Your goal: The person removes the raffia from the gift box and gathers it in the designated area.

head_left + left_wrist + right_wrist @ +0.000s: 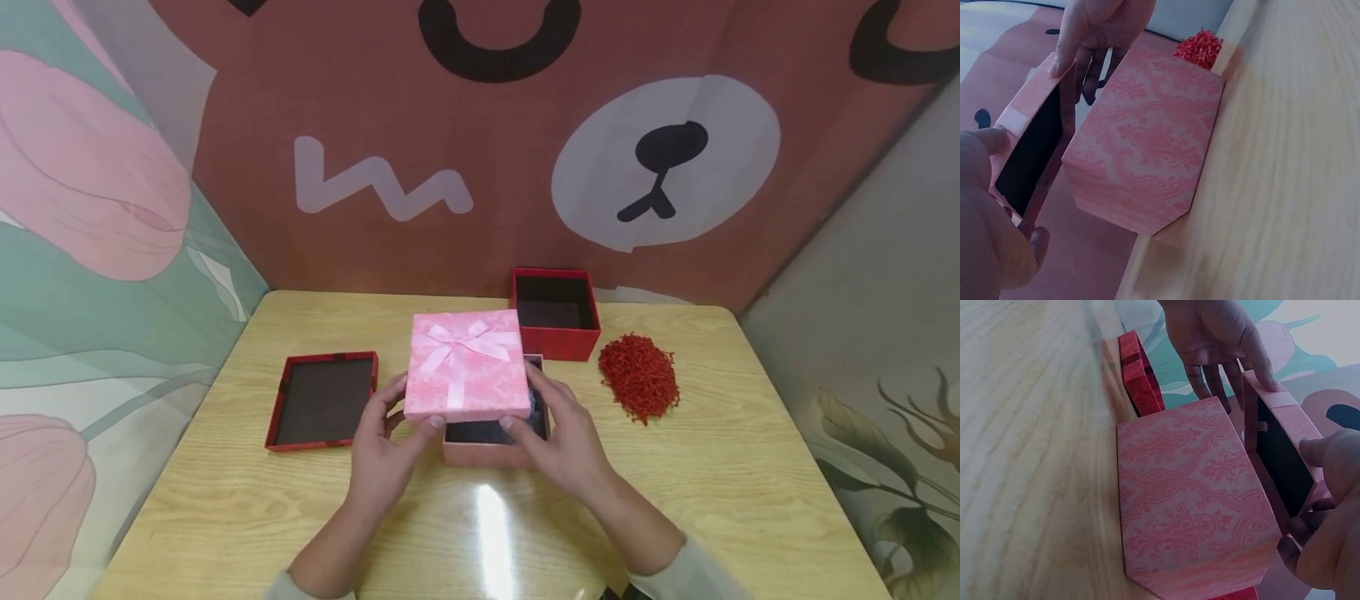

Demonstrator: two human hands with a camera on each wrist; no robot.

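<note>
A pink box lid (467, 367) with a ribbon bow on top is held level between both hands, a little above the pink patterned box (491, 454). My left hand (380, 458) grips the lid's left side, thumb on the near edge. On the opposite side my right hand (567, 433) grips it the same way. In the left wrist view the lid's dark inside (1035, 156) faces the box (1147, 131), with a gap between the two. Something dark lies in the box, mostly hidden under the lid.
Behind the pink box stands a red box (558, 342), uncovered, with a dark inside. Its right neighbour is a heap of red paper shreds (640, 377). A red lid (322, 402) lies inside-up on the left of the wooden table (225, 517). A bear-printed cloth hangs behind.
</note>
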